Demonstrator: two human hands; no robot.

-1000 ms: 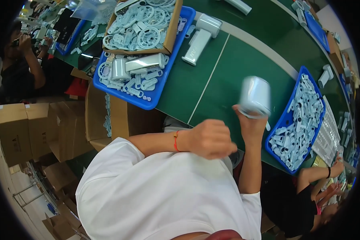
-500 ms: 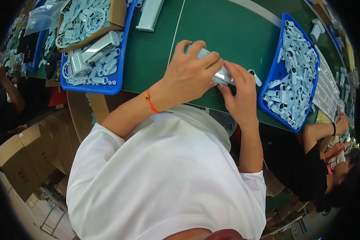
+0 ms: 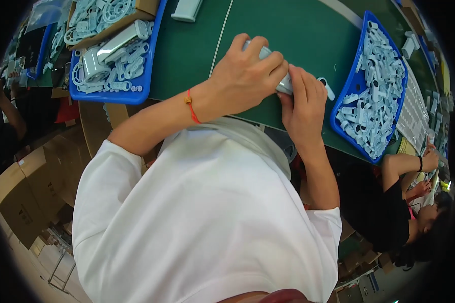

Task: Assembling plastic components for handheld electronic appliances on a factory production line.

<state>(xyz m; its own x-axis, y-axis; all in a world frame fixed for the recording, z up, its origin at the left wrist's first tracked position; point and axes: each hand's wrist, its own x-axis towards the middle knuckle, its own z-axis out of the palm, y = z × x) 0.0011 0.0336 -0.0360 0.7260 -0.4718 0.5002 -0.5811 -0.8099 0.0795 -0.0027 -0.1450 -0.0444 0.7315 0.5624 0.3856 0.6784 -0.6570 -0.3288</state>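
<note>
Over the green table, my left hand [image 3: 247,76] is wrapped across the top of a long pale plastic housing [image 3: 285,85] with rounded ends. At the housing's near right end, my right hand [image 3: 306,101] grips it with thumb and fingers. Most of the housing is hidden under my fingers, so only its far tip and a bit near the right fingertips show. A small pale plastic part [image 3: 327,88] with a dark end lies on the table just right of my right hand.
A blue tray [image 3: 333,118] of small pale parts stands on the right, and another blue tray [image 3: 145,93] with a cardboard box [image 3: 146,7] and larger pieces on the left. A similar pale housing [image 3: 187,10] lies at the back. A co-worker's arm [image 3: 397,169] is at right.
The view has shifted a little, so my hands and the trays sit higher in the picture. The housing has tilted in my hands, and less of its shiny, marked face shows.
</note>
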